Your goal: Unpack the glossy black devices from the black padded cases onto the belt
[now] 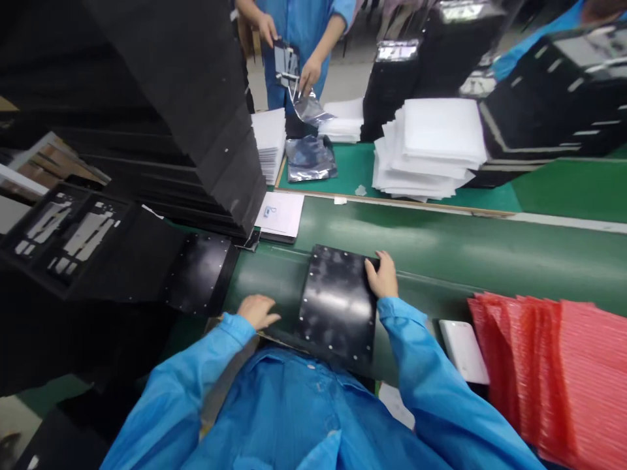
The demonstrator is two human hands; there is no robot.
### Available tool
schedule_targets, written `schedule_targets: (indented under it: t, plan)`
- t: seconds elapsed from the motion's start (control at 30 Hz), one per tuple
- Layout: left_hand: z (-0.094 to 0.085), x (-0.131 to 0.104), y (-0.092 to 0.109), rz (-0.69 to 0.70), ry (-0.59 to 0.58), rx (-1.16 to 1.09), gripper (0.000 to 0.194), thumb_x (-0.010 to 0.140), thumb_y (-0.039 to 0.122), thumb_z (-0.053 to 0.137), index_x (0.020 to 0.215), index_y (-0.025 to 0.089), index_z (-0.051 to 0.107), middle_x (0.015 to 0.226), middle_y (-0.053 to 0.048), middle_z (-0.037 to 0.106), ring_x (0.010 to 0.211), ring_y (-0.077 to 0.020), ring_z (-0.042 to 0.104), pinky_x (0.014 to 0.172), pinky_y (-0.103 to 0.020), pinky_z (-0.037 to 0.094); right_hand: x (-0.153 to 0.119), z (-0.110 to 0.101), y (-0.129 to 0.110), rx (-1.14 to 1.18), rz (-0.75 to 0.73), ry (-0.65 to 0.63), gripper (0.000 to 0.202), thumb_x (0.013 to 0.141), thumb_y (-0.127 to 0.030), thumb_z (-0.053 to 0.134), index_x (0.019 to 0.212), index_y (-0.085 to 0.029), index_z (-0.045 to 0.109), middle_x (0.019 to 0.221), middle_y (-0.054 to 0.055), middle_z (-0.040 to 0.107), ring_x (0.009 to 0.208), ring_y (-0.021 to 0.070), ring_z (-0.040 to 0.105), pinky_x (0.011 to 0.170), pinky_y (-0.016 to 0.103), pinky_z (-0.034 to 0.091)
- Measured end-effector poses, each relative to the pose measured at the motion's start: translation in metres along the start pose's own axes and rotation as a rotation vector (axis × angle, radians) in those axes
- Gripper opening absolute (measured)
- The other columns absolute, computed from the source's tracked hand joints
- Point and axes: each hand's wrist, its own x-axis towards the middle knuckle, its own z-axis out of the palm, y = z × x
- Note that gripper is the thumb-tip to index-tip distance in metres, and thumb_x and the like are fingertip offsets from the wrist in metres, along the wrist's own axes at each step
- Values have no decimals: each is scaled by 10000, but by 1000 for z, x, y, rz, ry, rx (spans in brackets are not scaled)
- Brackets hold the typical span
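On the green surface [284, 274], the right hand's [383, 277] fingers rest on the far right edge of the black panel [339, 303]; the left hand's [257, 312] fingers are spread, empty, to its left.

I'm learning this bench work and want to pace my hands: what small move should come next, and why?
I'd probably bring the left hand across to the near-left side of the black panel. The right hand is already at its far-right corner, while the left has nothing in it and sits just left of the panel, so both could then steady it.
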Motion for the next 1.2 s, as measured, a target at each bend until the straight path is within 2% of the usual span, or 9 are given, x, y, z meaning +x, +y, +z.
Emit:
schedule_targets:
  t: [0.13,0.23,0.33,0.43,0.53,0.7,0.93,1.07,1.2]
  plan:
    - [-64,6,-140,-301,436,-110,344,845,367,567,1130,197,656,1161,-118,668,1093,-286,603,947,-372,454,-28,28,-60,-220,-262,-16,473,813,-364,482,1183,-77,553,1333,245,480,1329,362,336,1089,577,278]
    - [-58,-2,-206,-704,706,-234,484,876,353,500,1288,100,533,1238,-191,599,1169,-321,546,990,-433,411,-64,90,-118,-125,-362,-314,393,830,-323,481,1150,-122,593,1269,198,560,1250,323,461,1079,550,328]
    - [-16,-19,-217,-972,804,-278,689,823,428,571,1383,61,408,1274,-258,518,1221,-400,472,996,-555,361,-103,167,-168,59,-230,-639,470,787,-365,575,1205,-150,579,1312,166,549,1251,300,484,1081,511,354]
    - [20,-33,-215,-860,760,-418,736,797,452,602,1402,99,375,1273,-250,504,1227,-394,472,992,-561,377,-128,229,-205,243,100,-826,573,716,-462,677,1191,-153,590,1243,155,601,1166,295,559,988,459,457]
    - [38,-38,-222,-715,699,-712,671,842,441,549,1403,130,353,1276,-213,532,1226,-310,517,1025,-451,414,-134,250,-227,310,213,-868,452,712,-524,681,1006,-182,659,968,84,703,909,254,662,814,393,540]
    - [48,-29,-204,-544,625,-1017,551,889,499,459,1350,203,406,1298,-154,553,1258,-254,516,1010,-387,454,-133,181,-222,278,181,-748,365,740,-563,638,837,-212,665,795,43,701,791,253,654,790,396,516]
    - [41,24,-58,-70,288,-1164,527,832,459,555,1268,167,500,1085,-133,661,1005,-219,653,852,-356,542,-172,25,-141,265,435,-269,580,703,-696,602,993,-196,641,944,100,715,908,315,661,844,461,523]
    - [34,58,12,6,154,-1146,532,824,454,561,1272,175,507,1032,-105,674,947,-196,657,807,-322,542,-185,-25,-101,281,519,-122,633,701,-725,583,1023,-183,636,1007,126,703,952,330,651,879,486,519]
    - [29,70,49,-30,189,-1052,515,839,450,528,1274,173,511,1028,-97,667,980,-201,647,861,-344,523,-174,-72,-70,135,320,31,591,811,-622,535,1232,-209,569,1271,130,592,1173,320,546,998,501,443]
